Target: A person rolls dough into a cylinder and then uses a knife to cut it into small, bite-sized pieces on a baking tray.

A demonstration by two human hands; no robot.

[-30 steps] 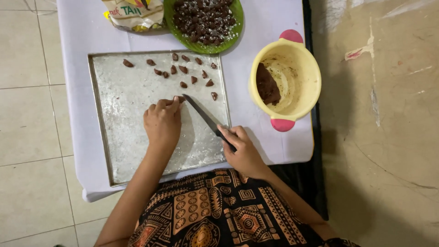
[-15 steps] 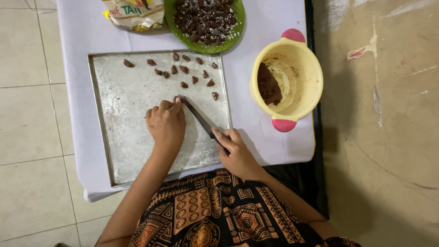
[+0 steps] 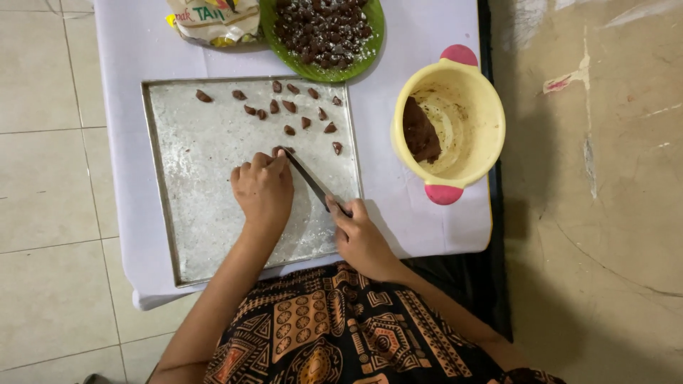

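Note:
My left hand (image 3: 265,189) rests on a floured metal tray (image 3: 206,213), its fingertips pressing a small piece of brown dough (image 3: 277,151). My right hand (image 3: 358,233) grips the black handle of a knife (image 3: 307,179). The blade slants up and left, and its tip touches the dough beside my left fingers. Several cut brown dough pieces (image 3: 288,107) lie scattered along the tray's far edge.
A yellow bowl (image 3: 475,121) with pink handles holds a lump of brown dough (image 3: 418,134) to the right of the tray. A green plate (image 3: 370,35) heaped with dusted dough pieces and a printed bag (image 3: 213,20) sit at the far edge of the white-covered table (image 3: 420,220).
My right hand has slid the knife leftward, bringing the blade tip up against the dough under my left fingers. My left hand has barely shifted.

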